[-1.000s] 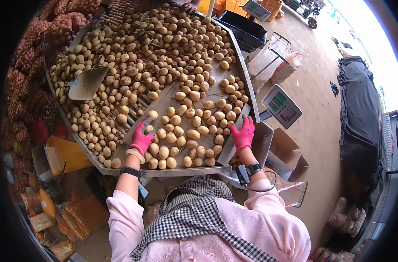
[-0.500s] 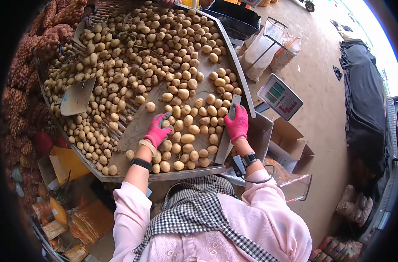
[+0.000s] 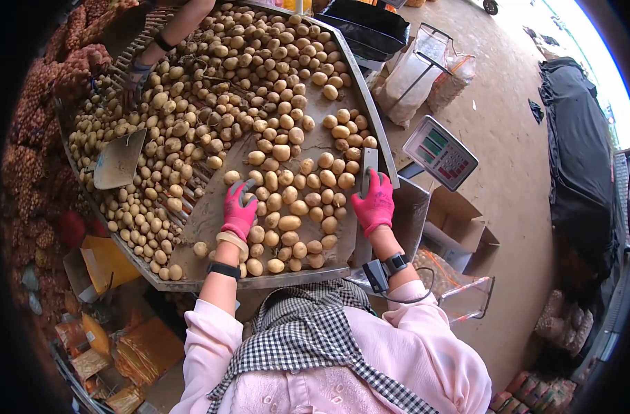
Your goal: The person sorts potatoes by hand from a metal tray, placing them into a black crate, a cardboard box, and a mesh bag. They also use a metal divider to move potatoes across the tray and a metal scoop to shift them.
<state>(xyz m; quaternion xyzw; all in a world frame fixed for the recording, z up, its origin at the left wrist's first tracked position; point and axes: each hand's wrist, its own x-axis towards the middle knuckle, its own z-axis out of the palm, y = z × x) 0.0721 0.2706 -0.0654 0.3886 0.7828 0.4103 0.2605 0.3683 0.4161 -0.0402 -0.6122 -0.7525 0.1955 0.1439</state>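
Many potatoes [image 3: 289, 223] lie loose on a metal sorting table [image 3: 211, 200]. My left hand [image 3: 238, 212], in a pink and grey glove, rests beside the loose group, thumb and fingers apart around its near edge. A potato shows at the gap between them, but I cannot see a firm hold. At the table's right side, my right hand [image 3: 375, 203], gloved the same way, grips a flat metal strip [image 3: 370, 160]. Its thumb points left toward the potatoes; part of the strip is hidden beneath the hand.
A co-worker's gloved hand [image 3: 134, 81] reaches into the potato heap. A scoop-like plate [image 3: 120, 160] lies on the heap. Right of the table are a digital scale [image 3: 440, 152], a cardboard box [image 3: 460, 221] and a filled bag on a wire frame [image 3: 418, 76]. Stacked net sacks [image 3: 32, 165] stand left.
The co-worker's arm has come in over the heap from the top. My left hand has drawn slightly left, its fingers less stretched. The metal strip under my right hand has turned more upright.
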